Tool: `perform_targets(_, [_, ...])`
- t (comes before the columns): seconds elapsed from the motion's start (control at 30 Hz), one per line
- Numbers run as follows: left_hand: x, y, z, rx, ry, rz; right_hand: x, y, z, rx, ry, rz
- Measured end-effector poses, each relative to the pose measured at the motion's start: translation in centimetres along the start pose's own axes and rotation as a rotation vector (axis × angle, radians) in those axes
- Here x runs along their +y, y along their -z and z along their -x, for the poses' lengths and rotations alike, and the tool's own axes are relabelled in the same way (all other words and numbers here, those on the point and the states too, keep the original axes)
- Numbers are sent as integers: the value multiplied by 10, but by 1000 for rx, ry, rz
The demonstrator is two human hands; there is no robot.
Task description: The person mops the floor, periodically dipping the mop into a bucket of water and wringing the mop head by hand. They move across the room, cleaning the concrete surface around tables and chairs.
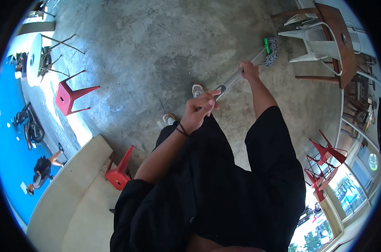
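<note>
A string mop with a grey yarn head (pixel 272 52) and a green clamp rests on the concrete floor, ahead and to the right. Its pale handle (pixel 232 79) slants back towards my body. My right hand (pixel 250 70) is closed around the handle partway down. At the upper end, by the dark grip section, my left hand (pixel 200 108) holds the handle loosely, index finger stretched along it. Part of that end is hidden behind the left fingers. My shoes show beneath the left hand.
A red stool (pixel 68 97) stands on the left, another red stool (pixel 119 176) beside the low wall (pixel 79 180). A white metal chair (pixel 316 44) and wooden table (pixel 339 46) are at right. Stacked red stools (pixel 325 153) stand lower right. A person (pixel 42 171) is outside.
</note>
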State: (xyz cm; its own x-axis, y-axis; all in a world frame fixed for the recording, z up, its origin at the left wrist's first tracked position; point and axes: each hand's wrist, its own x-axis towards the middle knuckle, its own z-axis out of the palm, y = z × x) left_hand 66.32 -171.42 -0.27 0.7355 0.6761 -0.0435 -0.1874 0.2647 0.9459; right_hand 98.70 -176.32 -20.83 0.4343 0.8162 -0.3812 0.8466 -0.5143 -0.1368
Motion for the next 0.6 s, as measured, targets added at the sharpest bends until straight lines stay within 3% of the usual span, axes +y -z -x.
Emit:
perform_targets(0.1, [25, 12, -21, 92, -116, -21, -13, -2, -32, 17, 157, -187])
perform_targets(0.17, [40, 49, -18, 201, -269, -39, -48, -32, -43, 200, 366, -353])
perform_targets(0.2, [48, 75, -5, 265, -352, -31, -78, -32, -44, 151, 470, -413])
perform_targets(0.3, [111, 142, 56, 509, -278, 21, -194, -35, -26, 56, 731, -620])
perform_targets(0.37, [159, 183, 108, 546, -381, -22, -279, -6, 10, 70, 807, -818])
perform_targets(0.4, [193, 184, 123, 658, -404, -283, -320, -11, 21, 80, 838, -835])
perform_targets(0.43, [225, 188, 143, 714, -416, -72, -359, -19, 34, 36, 902, -812])
perform_targets(0.6, [323, 176, 189, 888, -656, -273, -514, -7, 91, -175, 1156, -759])
